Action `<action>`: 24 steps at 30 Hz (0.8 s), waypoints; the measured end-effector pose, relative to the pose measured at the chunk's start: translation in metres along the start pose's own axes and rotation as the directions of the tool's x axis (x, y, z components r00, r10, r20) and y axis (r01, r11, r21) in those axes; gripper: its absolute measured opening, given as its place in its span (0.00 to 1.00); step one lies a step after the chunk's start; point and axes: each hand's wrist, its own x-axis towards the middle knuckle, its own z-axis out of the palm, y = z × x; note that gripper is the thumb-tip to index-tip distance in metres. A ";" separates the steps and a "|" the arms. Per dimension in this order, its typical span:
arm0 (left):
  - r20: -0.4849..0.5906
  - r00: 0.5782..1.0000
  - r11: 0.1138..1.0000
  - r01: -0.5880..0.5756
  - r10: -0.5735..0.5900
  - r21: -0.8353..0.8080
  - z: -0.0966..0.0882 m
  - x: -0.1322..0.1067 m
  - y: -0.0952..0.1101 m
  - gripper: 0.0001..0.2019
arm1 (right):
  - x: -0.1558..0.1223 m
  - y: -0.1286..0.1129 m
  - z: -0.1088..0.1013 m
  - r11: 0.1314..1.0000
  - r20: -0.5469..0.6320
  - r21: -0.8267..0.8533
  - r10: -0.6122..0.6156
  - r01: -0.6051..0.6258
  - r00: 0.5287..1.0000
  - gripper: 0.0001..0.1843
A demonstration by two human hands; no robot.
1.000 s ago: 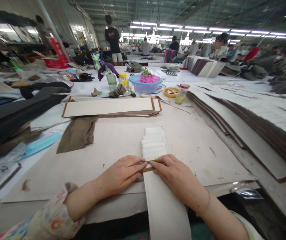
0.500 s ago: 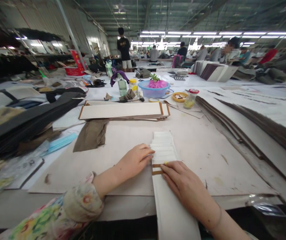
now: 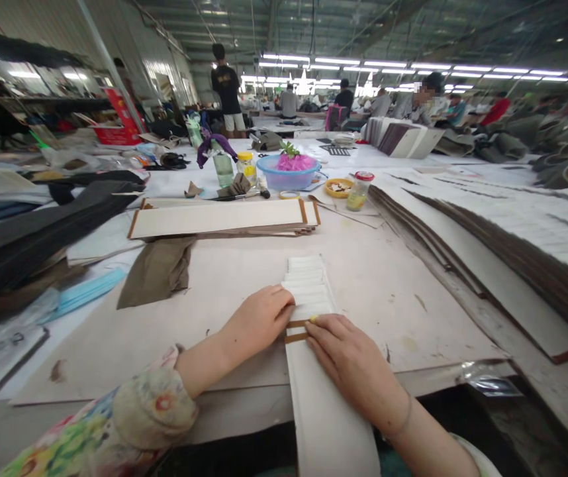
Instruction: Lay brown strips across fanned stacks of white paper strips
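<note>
A long white strip runs from the front table edge toward the middle, crossed by two brown bands. Beyond the bands, white layers overlap in narrow steps. At the left edge of these, my left hand has its fingers curled and pressed together against the material; the fingertips are partly hidden. My right hand lies flat over the strip's right side, fingers stretched out, fingertips by the brown bands. Something small and yellow shows at its index fingertip.
A pile of white strips with brown ends lies behind, near a brown cloth. Farther back stand a blue basin, a bottle and a red-lidded jar. Stacked panels line the right side. People work in the background.
The view has shifted a little to the right, so everything sits farther left in the picture. Both hands keep nearly the same place on the strip.
</note>
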 end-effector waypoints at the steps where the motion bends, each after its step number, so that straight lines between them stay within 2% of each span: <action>1: 0.026 0.999 0.997 0.040 -0.038 -0.061 -0.002 0.003 0.001 0.07 | -0.001 0.000 0.001 1.000 -0.018 -0.001 -0.002 0.002 1.000 0.13; 4: 0.138 0.983 0.954 0.156 -0.124 -0.256 -0.008 0.012 0.005 0.08 | -0.004 0.001 0.001 1.000 -0.068 -0.004 -0.011 0.011 0.998 0.12; 7: 0.198 0.970 0.904 0.210 -0.144 -0.372 -0.013 0.024 0.010 0.12 | -0.004 0.002 0.001 1.000 -0.089 -0.006 -0.010 0.009 0.996 0.11; 10: 0.344 0.934 0.875 0.247 -0.099 -0.417 -0.011 0.038 0.015 0.14 | -0.004 0.001 0.000 1.000 -0.088 -0.001 -0.010 0.010 0.996 0.11; 12: 0.427 0.904 0.865 0.243 -0.038 -0.439 -0.008 0.045 0.017 0.19 | -0.004 0.001 -0.001 1.000 -0.090 0.007 -0.012 0.013 0.996 0.11; 16: 0.394 0.919 0.899 0.154 0.022 -0.410 0.002 0.053 0.019 0.26 | -0.006 0.002 -0.001 1.000 -0.111 0.020 0.020 -0.018 0.994 0.11; 21: 0.349 0.933 0.970 0.003 0.084 -0.242 0.006 0.057 0.019 0.19 | -0.007 0.002 0.000 0.998 -0.098 0.056 0.043 -0.037 0.994 0.10; 24: 0.340 0.936 0.986 -0.041 0.094 -0.160 0.005 0.058 0.019 0.16 | -0.008 0.002 0.001 0.996 -0.087 0.071 0.069 -0.063 0.994 0.10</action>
